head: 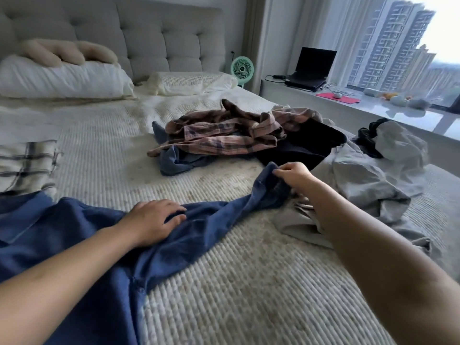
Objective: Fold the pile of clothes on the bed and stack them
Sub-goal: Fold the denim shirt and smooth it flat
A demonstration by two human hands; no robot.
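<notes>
Blue garment (82,240) lies spread over the bed (249,282) at 7–8 o'clock, one long part stretched toward centre-right. Left hand (154,220) rests flat on it, fingers spread. Right hand (295,174) pinches the raised far end of that part betw. thumb & fingers. Unfolded pile at 12–1 o'clock: 1 plaid shirt (224,135) on top, 1 black item (306,145), 1 bluish item (176,160) under. 1 grey garment (373,185) crumpled at 3 o'clock. 1 folded checked piece (25,165) at 9 o'clock. 2 pillows (62,78) at the headboard.
</notes>
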